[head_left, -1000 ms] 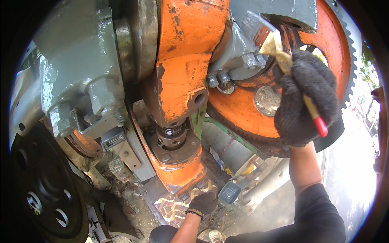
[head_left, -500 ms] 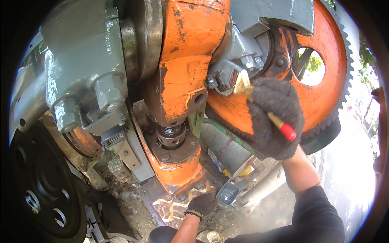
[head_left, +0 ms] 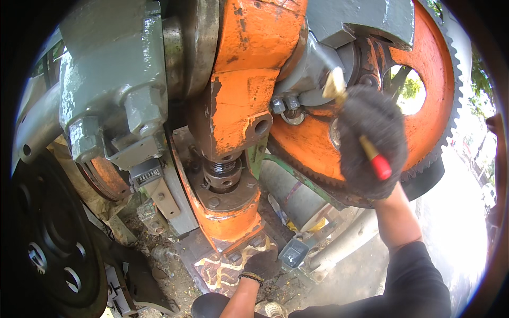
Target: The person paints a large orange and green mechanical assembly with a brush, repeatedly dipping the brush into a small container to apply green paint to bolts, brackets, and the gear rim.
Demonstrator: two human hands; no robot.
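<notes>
My right hand (head_left: 373, 139), in a dark glove, is closed around a paintbrush (head_left: 381, 165) with a red-tipped wooden handle. Its pale bristles (head_left: 334, 84) point up and left, in front of the freshly grey-painted bearing housing (head_left: 313, 66). Low in the picture, my gloved left hand (head_left: 263, 264) is closed at the side of a small grey paint container (head_left: 294, 253); its fingertips are partly hidden. Behind the brush stands a big orange gear wheel (head_left: 429, 47) with a toothed rim.
An orange connecting arm (head_left: 241, 95) runs down to a screw and an orange base (head_left: 228, 230). Grey bolted housing (head_left: 114, 69) fills the upper left. A dark wheel (head_left: 50, 228) stands at lower left. A grey cylinder (head_left: 291, 191) lies below the gear.
My right hand and the brush have moved up and right, drawing the bristles away from the small bolts on the grey housing. My left hand stays beside the paint container.
</notes>
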